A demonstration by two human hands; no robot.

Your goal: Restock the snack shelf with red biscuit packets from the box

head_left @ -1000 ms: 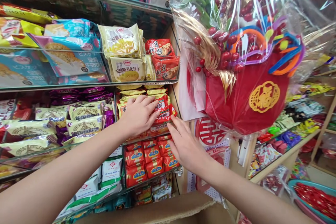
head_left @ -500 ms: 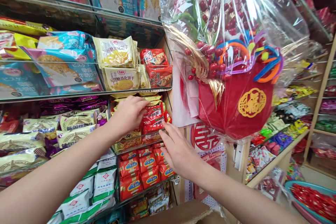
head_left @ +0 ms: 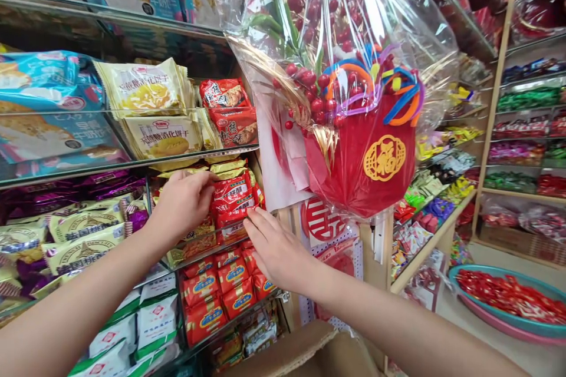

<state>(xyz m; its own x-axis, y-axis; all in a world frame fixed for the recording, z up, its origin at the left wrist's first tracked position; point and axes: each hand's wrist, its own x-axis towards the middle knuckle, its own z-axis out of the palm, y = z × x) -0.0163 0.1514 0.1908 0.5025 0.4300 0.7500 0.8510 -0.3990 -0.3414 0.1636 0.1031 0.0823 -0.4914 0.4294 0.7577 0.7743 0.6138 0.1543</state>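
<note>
In the head view, a stack of red snack packets (head_left: 234,200) fills the right part of a shelf compartment. My left hand (head_left: 181,203) reaches in at the stack's left side. Its fingers are curled together beside the top packet, and what they pinch, if anything, is hidden. Stretched out nearly straight, the fingers of my right hand (head_left: 280,250) rest against the stack's lower right front. Yellow snack packets (head_left: 230,168) lie behind the red ones. More yellow-brown packets (head_left: 197,235) sit below my left hand, partly covered by it.
A glass shelf edge (head_left: 132,165) runs just above my hands. Red-and-blue-labelled packets (head_left: 234,274) fill the compartment below. To the right hangs a plastic-wrapped red flower basket (head_left: 336,171). An open cardboard box (head_left: 309,353) stands underneath, and a teal basin (head_left: 508,318) holds red sweets.
The view has turned right, so shelves and hands appear further left. Both hands stay at the red packets; the left fingers look more curled in beside the stack.
</note>
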